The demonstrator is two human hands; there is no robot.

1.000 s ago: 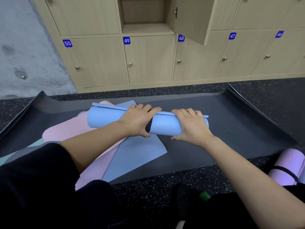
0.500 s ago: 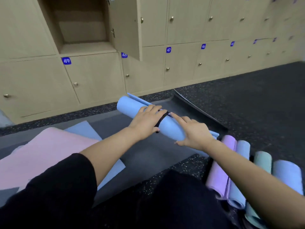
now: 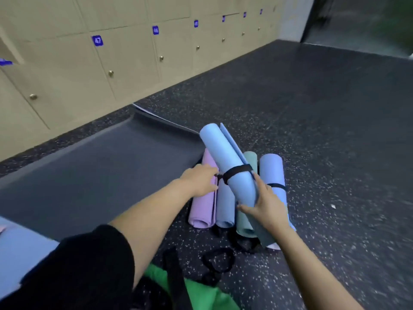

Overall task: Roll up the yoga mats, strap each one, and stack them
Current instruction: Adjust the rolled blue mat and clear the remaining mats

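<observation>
The fingers (image 3: 257, 183) of the right hand (image 3: 267, 203) are clamping round the near half of the blue roll (image 3: 223, 151), the thumb curling beneath and the forefinger lying along its side. The fingers (image 3: 212, 173) of the left hand (image 3: 200, 181) are reaching to the roll's other flank, right at the black strap (image 3: 238, 170). Their tips are hiding behind the roll, so I cannot tell whether they are pinching the strap or only steadying it.

The roll is hanging tilted just above the row of rolled mats (image 3: 203, 206), its far end rising past the row's far ends. That row is lying on the floor (image 3: 324, 130): 4 rolls side by side, purple, blue, green and pale blue.

Rolling and strapping are looking finished for this mat, so I am judging stacking to be the step in hand. The next move is calling for levelling the roll parallel to the row and lowering it into a groove between 2 of the rolls, so that it is not sliding off. Its loose outer edge is standing proud and may want turning downward.

Left of the row a dark mat (image 3: 100, 171) is lying unrolled, and just nearer than the row loose straps (image 3: 218, 262) are lying ready, so more rolling is likely waiting.
</observation>
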